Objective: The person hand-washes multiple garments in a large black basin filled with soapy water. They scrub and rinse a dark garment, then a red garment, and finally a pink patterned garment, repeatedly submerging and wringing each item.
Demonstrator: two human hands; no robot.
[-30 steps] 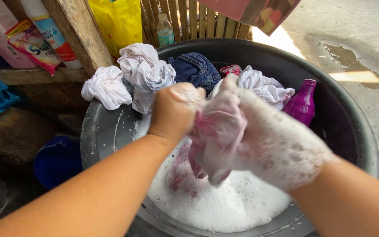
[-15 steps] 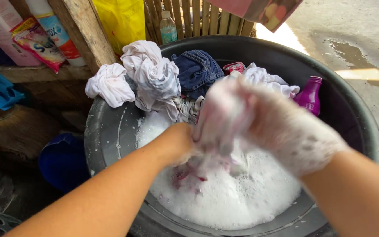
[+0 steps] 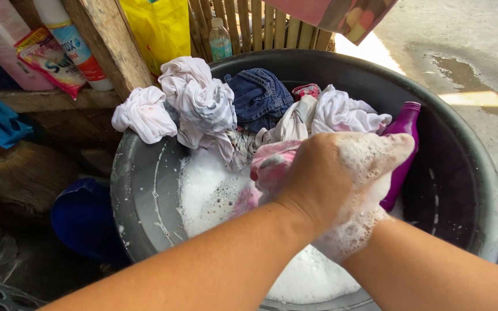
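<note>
Head view | left hand (image 3: 312,178) clenched on pink cloth (image 3: 269,167), over basin (image 3: 139,190) centre | right hand (image 3: 370,196) soapy, beneath left, grip unclear | cloth trails toward basin's left

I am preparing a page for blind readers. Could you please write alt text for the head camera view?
Two soapy hands, the left hand over the right hand, scrub a pink cloth above foamy water in a large dark basin. Wrung white clothes, blue jeans and a purple bottle sit along its far side.

Red-yellow sachet (image 3: 47,60) on shelf; yellow bag (image 3: 159,29) behind basin.
</note>
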